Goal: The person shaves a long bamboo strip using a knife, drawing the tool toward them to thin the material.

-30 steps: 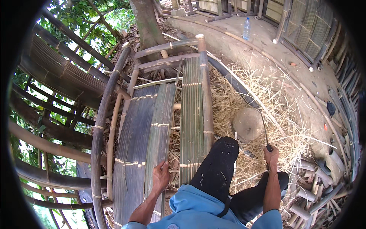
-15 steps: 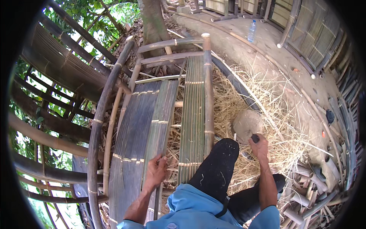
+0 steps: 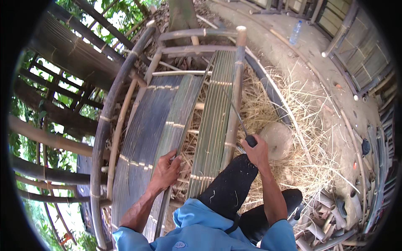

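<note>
My right hand [image 3: 257, 152] is wrapped round the black handle of a long-bladed knife [image 3: 239, 115]. Its thin, dark blade points up and left, across the bench's right rail and over a green split-bamboo panel [image 3: 212, 113]. On the left, my left hand [image 3: 166, 170] has its fingers curled over the edge of a long bamboo slat [image 3: 182, 121], which lies alongside a wider dark bamboo panel [image 3: 140, 129]. Between this slat and the green panel is a gap where straw and crosspieces show. Both panels rest on the bamboo bench frame [image 3: 238, 62].
A round wooden block [image 3: 275, 141] stands in straw [image 3: 312, 146] right of my knee. Cut bamboo pieces [image 3: 324, 215] lie at lower right. A plastic bottle [image 3: 295, 32] stands on the dirt far right. Bamboo railings [image 3: 54, 142] run along the left, and a tree trunk [image 3: 182, 16] rises behind.
My right hand has come up and left from beside the block, bringing the knife blade over the bench. My left hand has moved slightly up the slat's edge. The view has shifted a little.
</note>
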{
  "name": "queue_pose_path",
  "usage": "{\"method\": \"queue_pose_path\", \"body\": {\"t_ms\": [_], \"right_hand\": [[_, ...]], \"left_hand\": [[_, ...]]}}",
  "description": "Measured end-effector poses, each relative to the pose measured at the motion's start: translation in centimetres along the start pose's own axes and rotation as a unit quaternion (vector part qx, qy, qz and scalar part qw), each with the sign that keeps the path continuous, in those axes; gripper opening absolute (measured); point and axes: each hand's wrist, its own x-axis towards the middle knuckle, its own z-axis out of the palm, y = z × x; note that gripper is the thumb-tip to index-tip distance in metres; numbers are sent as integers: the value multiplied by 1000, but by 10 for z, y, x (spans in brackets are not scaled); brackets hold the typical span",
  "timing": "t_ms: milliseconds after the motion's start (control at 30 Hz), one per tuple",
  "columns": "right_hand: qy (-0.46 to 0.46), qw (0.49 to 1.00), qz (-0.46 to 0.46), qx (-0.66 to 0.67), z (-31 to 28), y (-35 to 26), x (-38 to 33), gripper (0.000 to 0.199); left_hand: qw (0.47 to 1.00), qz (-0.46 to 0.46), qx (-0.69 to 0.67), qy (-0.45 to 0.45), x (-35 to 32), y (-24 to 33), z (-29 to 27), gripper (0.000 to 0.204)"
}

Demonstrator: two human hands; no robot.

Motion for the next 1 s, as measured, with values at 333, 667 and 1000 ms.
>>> {"method": "queue_pose_path", "body": {"t_ms": [333,667,1000], "right_hand": [[-119,992,-13,-47,9,4,36,36],[-399,893,-190,-87,76,-66,4,27],[-586,627,-507,-82,158,-107,-95,28]], "left_hand": [[924,170,313,137,36,-105,13,31],[945,59,199,253,-113,-194,35,35],[860,-159,317,366,-280,-324,75,74]]}}
